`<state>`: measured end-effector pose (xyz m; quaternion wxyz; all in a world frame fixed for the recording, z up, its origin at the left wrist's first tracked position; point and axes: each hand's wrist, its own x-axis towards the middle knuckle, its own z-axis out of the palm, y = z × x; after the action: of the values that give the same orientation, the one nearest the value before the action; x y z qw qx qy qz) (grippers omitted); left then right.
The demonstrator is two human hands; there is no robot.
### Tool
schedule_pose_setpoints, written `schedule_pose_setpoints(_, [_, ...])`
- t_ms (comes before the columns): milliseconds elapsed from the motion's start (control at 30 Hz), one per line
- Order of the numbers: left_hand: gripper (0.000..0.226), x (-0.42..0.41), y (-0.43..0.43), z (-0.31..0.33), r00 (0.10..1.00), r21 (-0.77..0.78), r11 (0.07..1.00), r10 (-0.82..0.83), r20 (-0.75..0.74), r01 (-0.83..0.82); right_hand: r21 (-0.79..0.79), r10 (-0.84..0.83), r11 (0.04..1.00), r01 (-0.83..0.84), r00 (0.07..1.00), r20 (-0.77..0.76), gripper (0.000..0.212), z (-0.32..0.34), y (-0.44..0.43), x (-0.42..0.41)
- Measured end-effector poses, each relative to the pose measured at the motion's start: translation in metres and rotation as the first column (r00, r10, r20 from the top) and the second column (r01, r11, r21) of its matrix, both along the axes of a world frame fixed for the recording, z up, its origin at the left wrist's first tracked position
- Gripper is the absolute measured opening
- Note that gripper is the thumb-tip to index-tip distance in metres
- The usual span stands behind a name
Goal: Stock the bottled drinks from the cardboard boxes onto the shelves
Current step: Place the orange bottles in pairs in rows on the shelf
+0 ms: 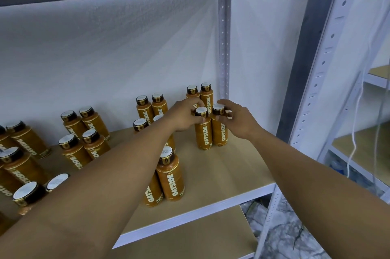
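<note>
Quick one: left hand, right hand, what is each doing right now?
Left hand: pinches the cap of the left bottle, which stands on the shelf.
Right hand: pinches the cap of the right bottle beside it.

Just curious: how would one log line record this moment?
left hand grips left bottle | right hand grips right bottle | both upright on shelf

OATSIDE bottles [169, 176]: 19 counted, poss. more hidden or cut off at L edge. Hands: 2, i.e. left hand [183, 116], right hand [239, 120]. Shelf board [221, 163] w/ bottles: 1.
</note>
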<state>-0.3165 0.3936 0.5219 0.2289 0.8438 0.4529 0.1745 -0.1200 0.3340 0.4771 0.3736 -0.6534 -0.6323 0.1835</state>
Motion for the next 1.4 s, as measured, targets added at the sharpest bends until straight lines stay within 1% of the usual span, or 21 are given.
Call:
schedule_pose_setpoints(700, [0.043, -0.004, -0.002, -0.001, 1.000, -0.015, 1.000, -0.002, 0.011, 0.002, -0.011, 0.003, 1.000, -0.003, 1.000, 0.014, 0.052, 0.000, -0.002, 0.000])
schedule_pose_setpoints(1100, [0.050, -0.003, -0.004, 0.001, 1.000, -0.046, 0.999, 0.000, 0.001, 0.000, -0.019, 0.022, 1.000, -0.022, 1.000, 0.000, 0.053, 0.003, -0.004, 0.001])
schedule_pose_setpoints(1233, [0.056, -0.003, -0.005, 0.005, 1.000, -0.065, 0.998, -0.004, -0.018, 0.002, -0.022, 0.026, 0.999, -0.026, 1.000, 0.010, 0.052, 0.007, -0.006, 0.001])
schedule_pose_setpoints(1400, [0.060, -0.009, -0.011, 0.011, 1.000, -0.049, 0.999, -0.001, -0.013, 0.001, -0.016, 0.001, 1.000, -0.001, 1.000, 0.019, 0.055, 0.012, -0.012, 0.000])
